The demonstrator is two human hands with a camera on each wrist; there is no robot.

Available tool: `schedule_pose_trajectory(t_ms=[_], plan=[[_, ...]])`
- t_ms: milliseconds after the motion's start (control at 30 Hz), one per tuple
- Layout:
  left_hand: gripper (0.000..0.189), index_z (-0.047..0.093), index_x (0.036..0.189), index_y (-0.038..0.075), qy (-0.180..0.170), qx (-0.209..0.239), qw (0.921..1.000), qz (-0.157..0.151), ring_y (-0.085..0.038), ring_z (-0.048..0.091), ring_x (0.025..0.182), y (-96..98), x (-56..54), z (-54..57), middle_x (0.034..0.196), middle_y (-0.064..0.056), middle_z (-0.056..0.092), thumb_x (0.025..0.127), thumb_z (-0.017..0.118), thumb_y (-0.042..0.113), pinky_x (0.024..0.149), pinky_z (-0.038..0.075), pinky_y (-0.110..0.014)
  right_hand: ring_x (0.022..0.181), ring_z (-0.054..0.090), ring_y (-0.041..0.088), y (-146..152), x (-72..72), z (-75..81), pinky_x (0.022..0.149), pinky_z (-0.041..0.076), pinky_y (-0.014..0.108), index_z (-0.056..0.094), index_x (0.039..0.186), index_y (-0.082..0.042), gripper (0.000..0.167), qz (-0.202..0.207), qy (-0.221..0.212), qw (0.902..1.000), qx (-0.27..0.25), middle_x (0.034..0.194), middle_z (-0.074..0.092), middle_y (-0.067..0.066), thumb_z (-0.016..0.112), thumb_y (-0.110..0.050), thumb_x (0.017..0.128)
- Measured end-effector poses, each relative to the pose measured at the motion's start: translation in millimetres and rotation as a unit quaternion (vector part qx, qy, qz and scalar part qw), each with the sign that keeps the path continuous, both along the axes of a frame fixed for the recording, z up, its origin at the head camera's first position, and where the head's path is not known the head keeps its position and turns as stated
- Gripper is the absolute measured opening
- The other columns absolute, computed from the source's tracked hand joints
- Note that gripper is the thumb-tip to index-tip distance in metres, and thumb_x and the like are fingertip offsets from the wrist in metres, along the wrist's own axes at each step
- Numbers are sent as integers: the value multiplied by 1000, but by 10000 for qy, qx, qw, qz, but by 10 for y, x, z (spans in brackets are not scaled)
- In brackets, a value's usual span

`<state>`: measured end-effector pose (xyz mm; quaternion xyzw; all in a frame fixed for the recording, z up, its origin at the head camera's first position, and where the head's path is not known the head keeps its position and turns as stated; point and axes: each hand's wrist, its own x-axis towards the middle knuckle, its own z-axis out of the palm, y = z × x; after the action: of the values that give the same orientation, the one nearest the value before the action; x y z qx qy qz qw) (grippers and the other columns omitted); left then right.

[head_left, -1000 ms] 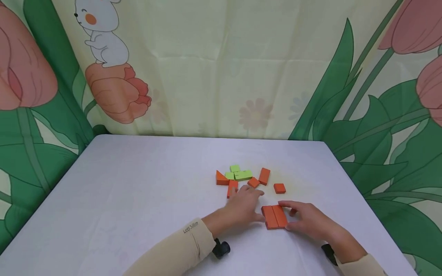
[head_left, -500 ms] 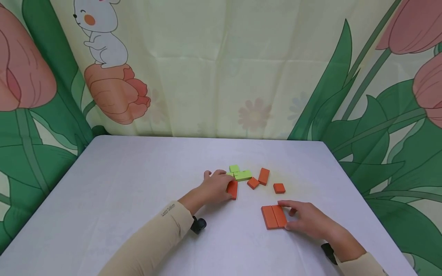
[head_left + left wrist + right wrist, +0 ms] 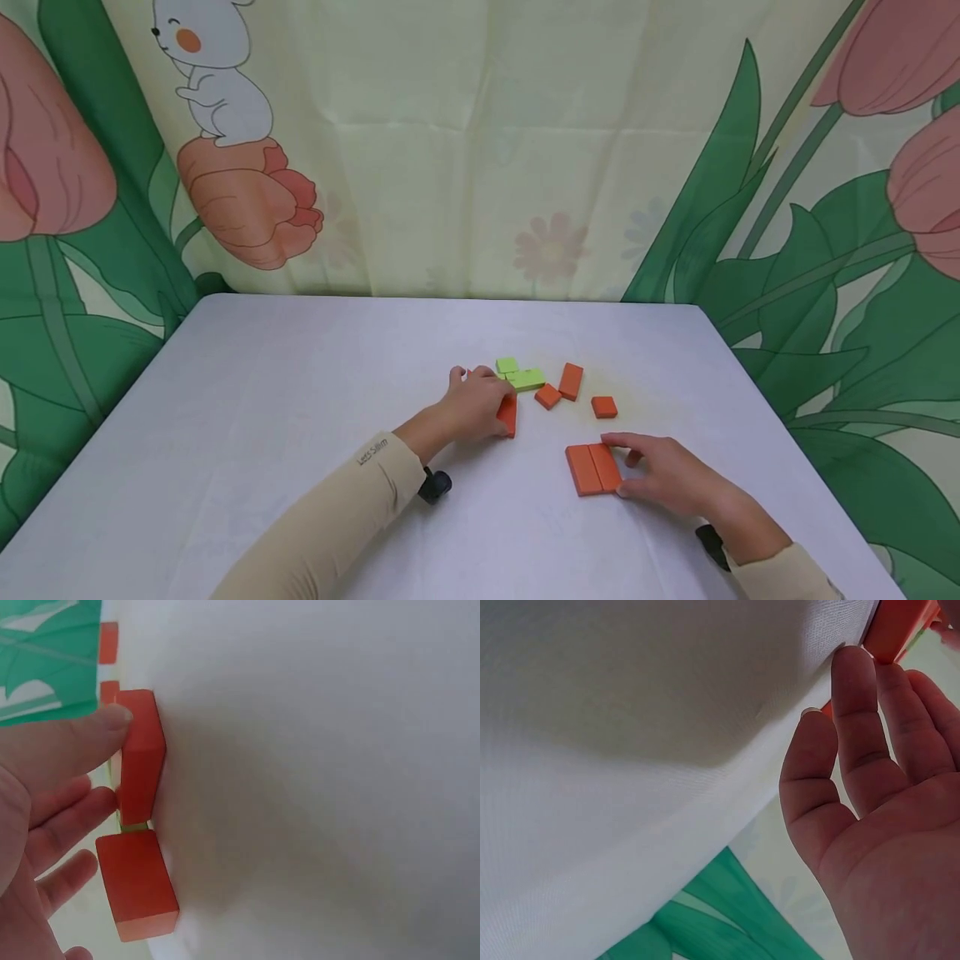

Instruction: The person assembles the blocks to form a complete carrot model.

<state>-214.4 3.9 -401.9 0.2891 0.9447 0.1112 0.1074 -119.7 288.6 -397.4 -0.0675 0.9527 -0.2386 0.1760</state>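
My left hand (image 3: 467,410) pinches an orange rectangular block (image 3: 142,769) between thumb and fingers. In the left wrist view, another orange block (image 3: 139,885) stands beside the fingers, apart from them; the hand mostly covers it in the head view. To the right, two orange rectangular blocks lie flat side by side, a left one (image 3: 583,471) and a right one (image 3: 606,468). My right hand (image 3: 671,475) holds the right one of this pair, index finger at its far end and thumb at its near end. That block's edge (image 3: 896,630) shows only partly in the right wrist view.
Light green blocks (image 3: 527,380) lie behind my left hand. Near them are a small orange block (image 3: 548,396), an upright-looking orange rectangle (image 3: 571,382) and a lone orange block (image 3: 604,407). A white-covered table (image 3: 300,375) carries everything, with a printed curtain (image 3: 420,167) behind.
My left hand has moved left, from beside the orange pair to another orange block, which it now pinches and has shifted slightly right and nearer. The right hand has stayed put.
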Motion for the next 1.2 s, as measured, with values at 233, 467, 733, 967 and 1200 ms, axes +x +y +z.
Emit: schedule_pose_trajectory(t_ms=[233, 467, 733, 967, 1200], plan=[[52, 66, 127, 23, -173, 46, 9998, 7, -19, 43, 125, 69, 136, -13, 111, 6, 62, 80, 85, 38, 99, 30, -55, 93, 52, 20, -4, 2, 14, 74, 49, 34, 58, 140, -13, 66, -8, -26, 10000, 48, 99, 59, -1, 84, -15, 79], [51, 67, 122, 22, -80, 90, 9999, -118, -16, 47, 119, 120, 356, -20, 110, 7, 63, 78, 86, 40, 98, 31, -54, 93, 52, 21, -10, 3, 28, 73, 48, 35, 58, 140, -13, 67, -16, -20, 10000, 4, 97, 58, 1, 84, -15, 79], [65, 62, 128, 17, -249, 608, 9978, 35, -15, 50, 117, 110, 452, -96, 115, 8, 63, 75, 88, 45, 95, 33, -49, 93, 51, 21, -13, 15, 27, 73, 48, 35, 58, 140, -13, 67, -79, -41, 10000, 20, 97, 58, 1, 85, -15, 79], [60, 63, 129, 16, -402, 757, 9963, 40, -15, 51, 117, 106, 512, -126, 118, 7, 64, 78, 87, 38, 92, 34, -44, 94, 52, 21, 1, 34, 24, 74, 49, 34, 58, 140, -13, 67, -100, -27, 9999, 73, 99, 59, 1, 85, -17, 79], [60, 61, 131, 8, -965, 1396, 9855, 1, -15, 55, 111, 183, 629, -122, 116, 1, 63, 80, 87, 26, 96, 45, -29, 96, 52, 21, 7, 33, 8, 73, 50, 33, 59, 140, -14, 66, -76, 9, 10000, -36, 101, 59, 0, 85, -17, 80]])
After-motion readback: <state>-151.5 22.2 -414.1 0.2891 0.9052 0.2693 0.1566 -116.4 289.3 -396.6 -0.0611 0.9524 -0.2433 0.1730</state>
